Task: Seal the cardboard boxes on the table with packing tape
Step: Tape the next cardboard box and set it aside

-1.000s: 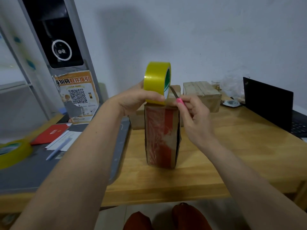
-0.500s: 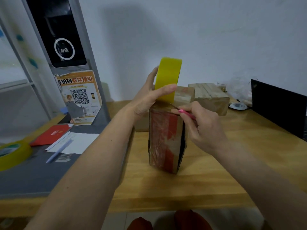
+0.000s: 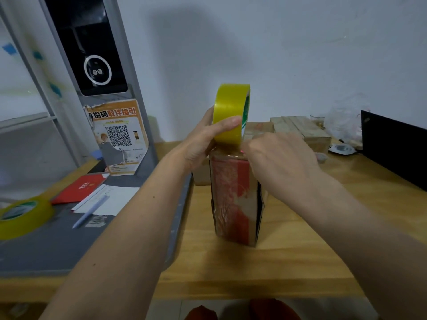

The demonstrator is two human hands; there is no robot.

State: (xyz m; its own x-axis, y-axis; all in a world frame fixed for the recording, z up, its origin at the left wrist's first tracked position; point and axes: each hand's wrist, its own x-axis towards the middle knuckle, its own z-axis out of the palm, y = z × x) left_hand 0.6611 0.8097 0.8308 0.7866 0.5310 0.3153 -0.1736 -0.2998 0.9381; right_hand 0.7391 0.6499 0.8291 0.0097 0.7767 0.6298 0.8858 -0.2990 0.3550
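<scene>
Head view: your left hand (image 3: 203,144) grips the roll of yellow packing tape (image 3: 231,114) upright on its edge, thumb curled across the outer face and the other fingers hidden behind it; the roll rests on the top of the tall red-and-brown cardboard box (image 3: 235,199), which stands upright on the wooden table (image 3: 288,262) directly under your two hands. Your right hand (image 3: 282,162) sits just right of the roll, at the box's top right edge, fingers curled inward and close together; a small pink tip (image 3: 241,150) shows at your fingertips, against the strip of tape lying over the box top, but what it belongs to is too hidden to name. Whether your right fingers pinch that pink thing or simply press on the tape, you cannot tell from here.

Behind your hands lie two more cardboard boxes (image 3: 300,130), flat and already on the table, near the wall; right of your right hand stands a black laptop screen (image 3: 392,144). Well left of your left hand a second tape roll (image 3: 23,215) lies flat on a grey tray (image 3: 57,245), with a red booklet (image 3: 80,188), white paper (image 3: 111,199) and a pen (image 3: 90,211) between it and your forearm.
</scene>
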